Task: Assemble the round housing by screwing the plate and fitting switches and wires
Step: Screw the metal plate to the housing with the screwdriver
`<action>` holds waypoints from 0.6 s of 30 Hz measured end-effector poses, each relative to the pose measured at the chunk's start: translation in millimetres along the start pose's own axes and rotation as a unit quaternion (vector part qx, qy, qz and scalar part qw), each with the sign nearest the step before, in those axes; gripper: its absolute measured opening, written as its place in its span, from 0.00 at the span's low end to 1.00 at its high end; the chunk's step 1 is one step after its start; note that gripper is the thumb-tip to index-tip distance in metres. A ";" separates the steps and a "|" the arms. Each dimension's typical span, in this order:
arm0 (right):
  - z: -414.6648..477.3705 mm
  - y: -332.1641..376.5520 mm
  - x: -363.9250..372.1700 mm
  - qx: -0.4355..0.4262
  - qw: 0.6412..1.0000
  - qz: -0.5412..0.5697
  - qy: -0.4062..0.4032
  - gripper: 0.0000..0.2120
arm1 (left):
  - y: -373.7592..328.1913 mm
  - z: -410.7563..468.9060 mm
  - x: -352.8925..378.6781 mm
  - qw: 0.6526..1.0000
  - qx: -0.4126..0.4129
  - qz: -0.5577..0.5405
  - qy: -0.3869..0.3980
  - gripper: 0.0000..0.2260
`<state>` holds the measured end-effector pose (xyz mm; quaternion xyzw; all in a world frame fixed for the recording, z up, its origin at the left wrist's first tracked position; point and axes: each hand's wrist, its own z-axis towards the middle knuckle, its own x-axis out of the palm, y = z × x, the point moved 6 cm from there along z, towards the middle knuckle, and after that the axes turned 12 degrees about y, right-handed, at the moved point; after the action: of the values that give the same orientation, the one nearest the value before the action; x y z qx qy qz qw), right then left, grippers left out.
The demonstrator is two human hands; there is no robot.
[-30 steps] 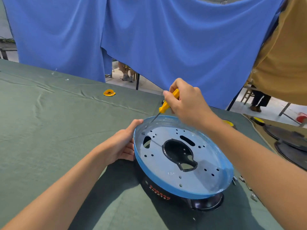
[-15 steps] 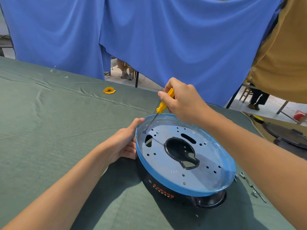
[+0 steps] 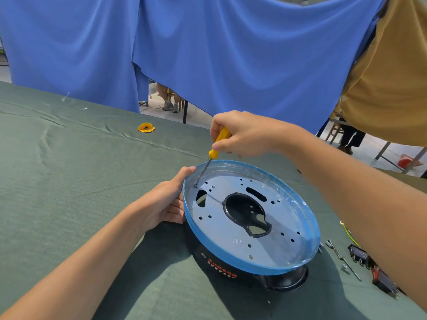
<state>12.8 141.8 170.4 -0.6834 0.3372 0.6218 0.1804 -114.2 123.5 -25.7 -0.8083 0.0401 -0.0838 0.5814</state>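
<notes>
Most of the yellow screwdriver (image 3: 219, 143) was buried in the right hand (image 3: 245, 135). The fingers were curled tight round the handle, with only its lower end and the thin metal shaft showing. The tip was down at the far-left edge of the plate (image 3: 231, 225), and whether a screw sat under it was too small to make out.

The left hand (image 3: 161, 204) gripped the round housing (image 3: 221, 264) on its left side. Its thumb was laid up on the blue rim and its fingers were curled below, their tips tucked out of sight.

The housing, black with red lettering on its near wall, stood mid-frame on the green-clothed worktop (image 3: 69, 181). It was mostly covered by the plate seated in its top. That plate was a shallow silver dish with a blue-filmed rim. Its floor was pierced with small holes, a slot and a big central cutout, and through the cutout the dark inside showed.

Off to the right, partly behind the right forearm, lay a black switch (image 3: 357, 254) and a few small metal parts (image 3: 342, 258). A yellow-green wire (image 3: 347, 232) there was cut off by the arm. A yellow scrap (image 3: 146, 127) lay well apart near the worktop's far edge, in front of the blue curtain (image 3: 231, 54).
</notes>
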 end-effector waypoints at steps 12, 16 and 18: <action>27.8 23.6 -4.4 0.059 0.992 -0.107 -0.040 0.19 | 0.7 -1.4 0.3 1.000 0.005 -0.014 -0.002 0.34; 19.2 28.4 -7.6 0.067 0.993 -0.097 0.026 0.13 | 0.7 -0.6 0.6 1.000 0.008 -0.016 0.000 0.34; 18.6 30.7 -7.6 0.052 0.993 -0.105 0.018 0.11 | 1.4 0.0 0.5 1.000 0.006 -0.017 0.002 0.34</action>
<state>-21.8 134.2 180.1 -0.7159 0.2982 0.5688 0.2738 -113.6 123.0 -27.0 -0.8053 0.0273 -0.0955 0.5845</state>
